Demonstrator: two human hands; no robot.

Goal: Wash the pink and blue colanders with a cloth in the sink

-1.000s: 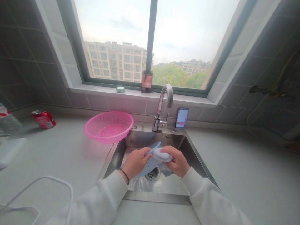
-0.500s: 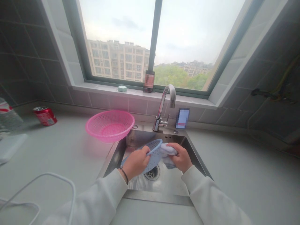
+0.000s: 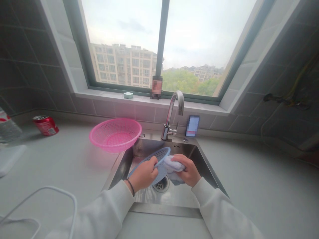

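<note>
Over the steel sink point(image 3: 171, 196), my left hand point(image 3: 144, 172) grips the near rim of a blue perforated basket point(image 3: 161, 169), which is tilted. My right hand point(image 3: 189, 169) is closed round a bunched white cloth point(image 3: 174, 164), part of which hangs down darker below. The cloth touches the basket's right rim. Below the basket the drain point(image 3: 160, 186) is partly visible. The chrome faucet point(image 3: 171, 113) rises behind the sink, and no water shows at its spout.
A pink plastic basket point(image 3: 116, 132) stands left of the sink, partly over its edge. Further left are a red can point(image 3: 46, 125), a clear bottle point(image 3: 8, 127) and a white cable point(image 3: 50, 188). A blurred-out phone-like object point(image 3: 192, 126) leans behind the sink; a small green box point(image 3: 128, 95) sits on the sill.
My right hand has moved the cloth slightly left and down along the basket's rim. My left hand keeps its grip. The whole view has shifted a little.
</note>
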